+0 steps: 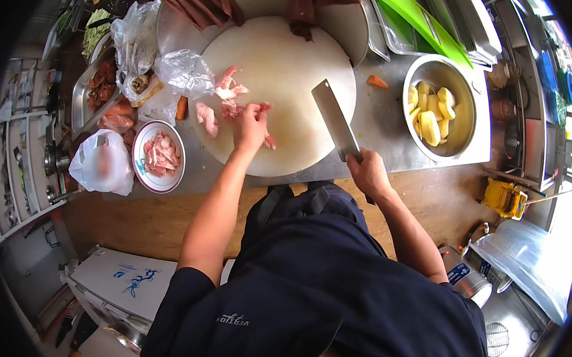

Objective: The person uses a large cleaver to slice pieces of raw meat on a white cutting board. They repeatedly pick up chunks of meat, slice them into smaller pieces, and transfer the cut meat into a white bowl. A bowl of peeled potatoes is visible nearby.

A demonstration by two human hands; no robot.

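Observation:
My left hand (250,129) is closed on a piece of raw meat (269,140) over the left half of a round cutting board (302,66). Parts of that piece stick out past my fingers. More raw meat pieces (230,89) lie just beyond the hand, and a paler chunk (207,119) rests near the board's left edge. In my right hand (368,172) is the handle of a Chinese cleaver (337,120). Its broad blade points up and left across the board's right side, apart from the meat. A bowl (157,186) at the left holds cut raw meat (161,154).
Right of the board stands a steel bowl (468,135) with peeled potatoes (430,126). A carrot piece (377,81) lies on the steel counter (394,101). Plastic bags (184,71) crowd the left, beside a tray of reddish meat (102,86). Brown cloths (203,1) drape behind.

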